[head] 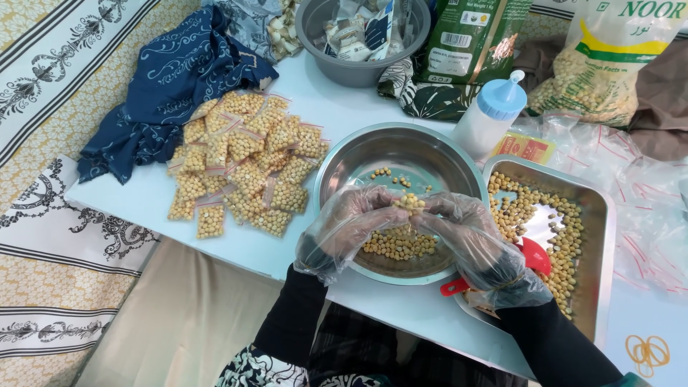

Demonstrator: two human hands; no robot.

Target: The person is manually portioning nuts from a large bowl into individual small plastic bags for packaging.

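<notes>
My left hand [344,228] and my right hand [473,240], both in clear plastic gloves, meet over a round steel bowl [358,154]. Between their fingertips they pinch a small clear bag of chickpeas [408,203]. Loose chickpeas [398,245] lie in the bowl under the hands. A pile of several small filled chickpea bags [244,161] lies on the white table to the left of the bowl.
A rectangular steel tray [598,208] with loose chickpeas and a red scoop [534,254] sits at right. Behind stand a blue-capped squeeze bottle [491,115], a grey tub [358,68], big chickpea sacks [602,72], empty clear bags [638,186]. A blue cloth [179,79] lies far left; yellow rubber bands [647,351] near right.
</notes>
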